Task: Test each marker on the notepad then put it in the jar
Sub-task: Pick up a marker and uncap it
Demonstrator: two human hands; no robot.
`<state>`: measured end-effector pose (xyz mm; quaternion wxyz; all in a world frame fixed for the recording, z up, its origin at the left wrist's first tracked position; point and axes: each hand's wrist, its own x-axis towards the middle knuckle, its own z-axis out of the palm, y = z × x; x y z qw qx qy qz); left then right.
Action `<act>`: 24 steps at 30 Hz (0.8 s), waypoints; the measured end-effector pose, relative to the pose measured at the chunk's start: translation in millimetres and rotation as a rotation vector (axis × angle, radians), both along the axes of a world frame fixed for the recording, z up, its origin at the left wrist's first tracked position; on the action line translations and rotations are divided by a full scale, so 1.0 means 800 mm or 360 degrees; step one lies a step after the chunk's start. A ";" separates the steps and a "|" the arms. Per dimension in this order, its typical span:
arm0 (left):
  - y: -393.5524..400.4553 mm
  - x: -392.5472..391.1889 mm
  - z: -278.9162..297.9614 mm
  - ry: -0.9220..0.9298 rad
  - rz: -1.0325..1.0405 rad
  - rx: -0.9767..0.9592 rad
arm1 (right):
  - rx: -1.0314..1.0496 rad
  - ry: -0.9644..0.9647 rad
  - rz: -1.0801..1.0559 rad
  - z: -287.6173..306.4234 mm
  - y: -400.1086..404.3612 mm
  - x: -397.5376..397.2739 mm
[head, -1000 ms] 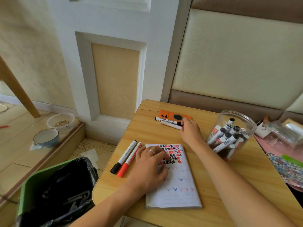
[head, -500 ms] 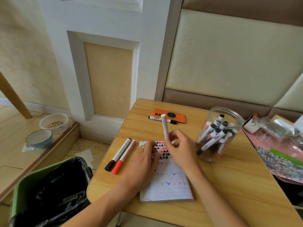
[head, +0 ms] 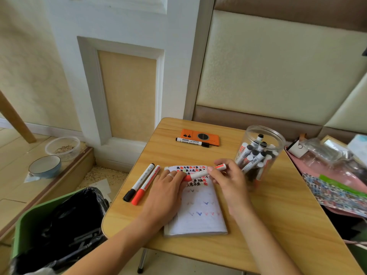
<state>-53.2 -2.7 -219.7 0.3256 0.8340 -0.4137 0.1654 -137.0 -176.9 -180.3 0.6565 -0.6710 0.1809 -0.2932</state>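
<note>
A white notepad [head: 198, 217] with coloured marks lies on the wooden table [head: 278, 215]. Over its top edge my right hand [head: 228, 181] holds a white marker with a red cap [head: 198, 175] level. My left hand [head: 166, 193] rests on the notepad's left side, and its fingertips pinch the red cap. A clear plastic jar [head: 258, 153] with several markers stands at the right, close to my right hand. A black-capped marker [head: 139, 181] and a red-capped marker [head: 146, 184] lie side by side left of the notepad. Another black marker [head: 191, 142] lies further back.
An orange flat device [head: 200, 136] sits at the table's far side, behind the black marker. A green bin with a black bag [head: 55, 231] stands left of the table. Bowls [head: 44, 166] sit on the floor step. Bags and clutter [head: 333, 171] fill the right edge.
My right hand picked a marker from beside the orange device, brought it over the notepad and turned it from upright to level. My left fingers have closed on its red cap.
</note>
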 end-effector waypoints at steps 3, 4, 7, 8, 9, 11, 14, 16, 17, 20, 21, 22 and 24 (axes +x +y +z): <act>0.001 -0.003 0.003 -0.0020 0.0027 0.0027 | -0.0437 0.0135 0.0063 -0.005 -0.017 -0.003; 0.001 -0.003 0.003 -0.0015 0.0035 0.0033 | -0.0756 0.0190 0.0052 -0.007 -0.021 -0.003; 0.001 -0.002 0.002 -0.0034 0.0041 0.0077 | -0.1607 0.0198 -0.0004 -0.009 -0.021 -0.003; 0.001 -0.001 0.002 -0.0045 0.0032 0.0081 | -0.1788 0.0179 0.0044 -0.008 -0.017 -0.002; 0.001 -0.001 0.001 -0.0056 0.0023 0.0086 | -0.1931 0.0169 0.0116 -0.007 -0.012 -0.001; 0.000 0.000 0.000 -0.0079 0.0018 0.0110 | -0.2104 0.0167 0.0253 -0.008 -0.002 0.001; 0.002 0.001 -0.001 -0.0092 0.0019 0.0096 | -0.2139 0.0255 0.0310 -0.009 0.004 0.002; 0.003 0.002 0.000 -0.0108 0.0016 0.0077 | -0.2123 0.0302 0.0297 -0.008 0.006 0.000; 0.003 0.002 0.000 -0.0117 0.0009 0.0074 | -0.2117 0.0297 0.0296 -0.008 0.006 -0.002; 0.003 0.004 0.000 -0.0105 -0.0010 0.0082 | -0.2117 0.0289 0.0315 -0.006 0.009 -0.007; 0.003 0.004 0.000 -0.0102 -0.0015 0.0085 | -0.2129 0.0295 0.0307 -0.004 0.010 -0.008; 0.003 0.004 -0.001 -0.0102 -0.0019 0.0088 | -0.2143 0.0306 0.0298 -0.003 0.011 -0.008; 0.003 0.004 -0.001 -0.0109 -0.0025 0.0089 | -0.2170 0.0345 0.0301 -0.001 0.011 -0.009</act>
